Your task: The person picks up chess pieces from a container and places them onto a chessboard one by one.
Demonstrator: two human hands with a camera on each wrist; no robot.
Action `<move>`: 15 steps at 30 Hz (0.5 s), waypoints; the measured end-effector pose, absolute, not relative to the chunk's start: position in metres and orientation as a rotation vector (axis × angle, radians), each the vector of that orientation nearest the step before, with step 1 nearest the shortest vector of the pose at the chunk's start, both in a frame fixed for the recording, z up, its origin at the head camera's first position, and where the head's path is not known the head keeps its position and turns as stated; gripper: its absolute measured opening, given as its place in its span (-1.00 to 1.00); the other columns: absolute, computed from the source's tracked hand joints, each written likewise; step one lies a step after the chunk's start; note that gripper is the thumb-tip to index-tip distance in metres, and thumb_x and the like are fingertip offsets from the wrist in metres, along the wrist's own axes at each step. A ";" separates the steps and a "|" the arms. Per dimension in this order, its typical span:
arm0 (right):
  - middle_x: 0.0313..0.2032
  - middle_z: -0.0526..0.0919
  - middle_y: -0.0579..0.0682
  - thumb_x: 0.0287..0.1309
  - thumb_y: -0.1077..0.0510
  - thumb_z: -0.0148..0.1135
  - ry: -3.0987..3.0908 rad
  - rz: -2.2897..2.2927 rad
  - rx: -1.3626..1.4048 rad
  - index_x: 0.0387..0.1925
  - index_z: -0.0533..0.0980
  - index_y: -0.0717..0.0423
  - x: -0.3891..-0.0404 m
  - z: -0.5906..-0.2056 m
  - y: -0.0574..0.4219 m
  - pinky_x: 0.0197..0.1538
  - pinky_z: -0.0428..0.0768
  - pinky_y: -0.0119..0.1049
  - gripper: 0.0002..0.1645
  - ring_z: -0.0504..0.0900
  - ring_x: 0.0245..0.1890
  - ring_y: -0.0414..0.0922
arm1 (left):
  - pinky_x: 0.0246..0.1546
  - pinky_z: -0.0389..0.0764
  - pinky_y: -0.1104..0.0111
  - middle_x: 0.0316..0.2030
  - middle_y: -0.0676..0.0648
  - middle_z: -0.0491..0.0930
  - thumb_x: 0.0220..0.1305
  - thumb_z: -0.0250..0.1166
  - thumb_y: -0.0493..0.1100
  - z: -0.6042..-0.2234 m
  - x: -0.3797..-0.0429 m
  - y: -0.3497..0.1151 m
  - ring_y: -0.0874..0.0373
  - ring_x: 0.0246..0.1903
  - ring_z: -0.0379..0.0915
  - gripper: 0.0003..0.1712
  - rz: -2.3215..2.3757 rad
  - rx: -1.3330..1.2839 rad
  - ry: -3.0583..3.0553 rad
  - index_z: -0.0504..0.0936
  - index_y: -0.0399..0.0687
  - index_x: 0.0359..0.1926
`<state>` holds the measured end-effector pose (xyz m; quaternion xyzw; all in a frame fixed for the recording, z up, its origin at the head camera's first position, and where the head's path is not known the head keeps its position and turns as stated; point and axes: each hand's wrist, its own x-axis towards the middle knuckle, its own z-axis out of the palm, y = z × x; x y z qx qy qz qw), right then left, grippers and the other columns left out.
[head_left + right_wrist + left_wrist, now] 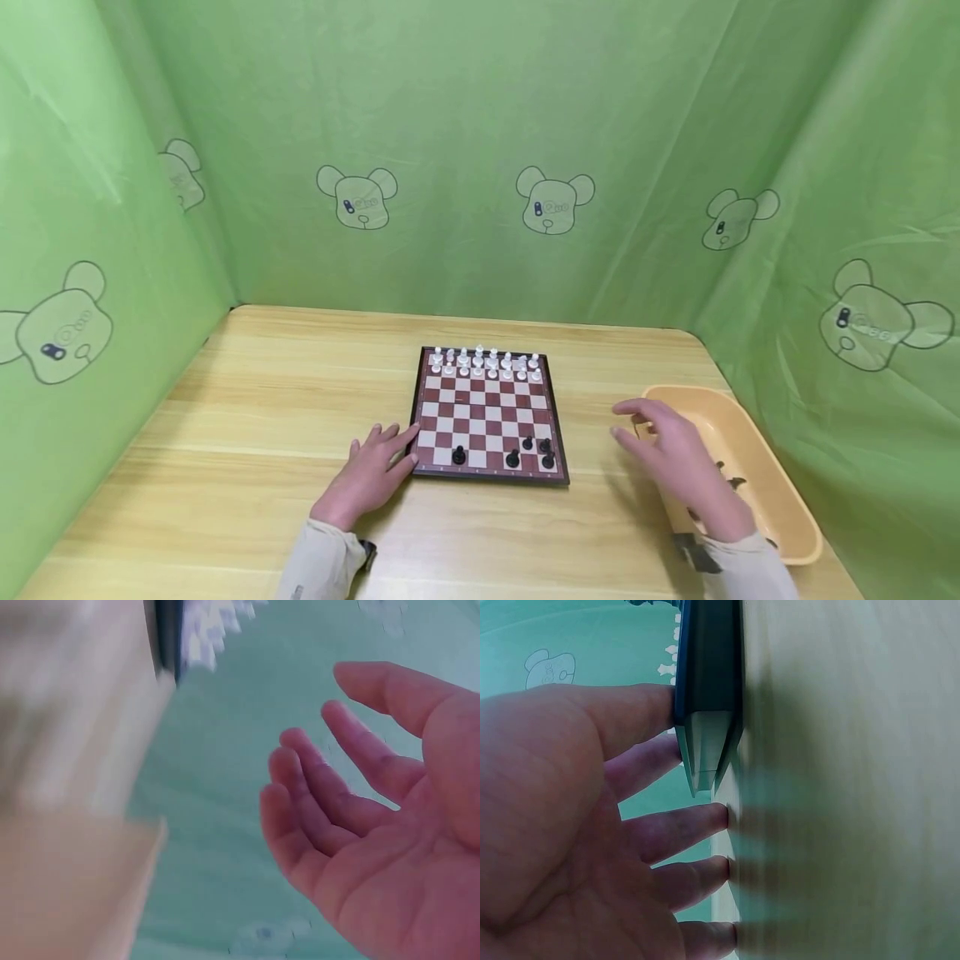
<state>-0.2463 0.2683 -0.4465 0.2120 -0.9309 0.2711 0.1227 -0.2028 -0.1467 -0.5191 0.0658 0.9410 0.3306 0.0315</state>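
A red-and-white chessboard [480,427] with a dark rim lies on the table. Two rows of white chess pieces [478,362] stand along its far side. Several black chess pieces are on the near side: one black piece [459,456] stands left of centre, the others [513,459] near the right corner. My left hand [367,479] touches the board's left edge with thumb and index finger; in the left wrist view its other fingertips [718,816] rest on the table. My right hand [686,462] hovers over the tray's left side, fingers loosely bent, holding nothing in the right wrist view.
An orange tray [806,521] sits at the right of the wooden table [300,375], with a few dark pieces [737,482] inside, partly hidden by my right arm. Green cloth walls [465,275] with bear drawings enclose the table's back and sides.
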 end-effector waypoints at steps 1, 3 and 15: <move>0.00 0.71 0.21 0.31 0.20 0.38 -2.706 0.775 0.603 0.07 0.61 0.26 -0.245 -0.443 0.276 -0.05 0.70 0.11 -0.65 0.68 -0.08 0.15 | 0.44 -0.19 -0.42 0.49 -0.38 0.24 0.57 0.13 0.01 -0.519 -0.203 -0.147 -0.46 0.52 -0.06 -0.41 1.017 0.203 2.897 0.38 0.03 0.52; -0.01 0.72 0.22 0.31 0.19 0.38 -2.707 0.747 0.556 0.06 0.61 0.27 -0.243 -0.437 0.292 -0.13 0.72 0.01 -0.65 0.71 -0.12 0.15 | 0.44 -0.19 -0.42 0.49 -0.39 0.24 0.57 0.13 0.01 -0.519 -0.203 -0.147 -0.46 0.52 -0.05 -0.41 1.014 0.205 2.898 0.37 0.03 0.52; 0.14 0.49 0.61 0.41 0.00 0.29 -3.063 0.586 0.294 0.25 0.39 0.48 -0.243 -0.426 0.371 -0.11 0.65 0.29 -0.33 0.68 -0.08 0.42 | 0.44 -0.20 -0.41 0.49 -0.38 0.24 0.57 0.14 0.01 -0.520 -0.203 -0.146 -0.45 0.52 -0.06 -0.41 1.016 0.211 2.895 0.37 0.03 0.53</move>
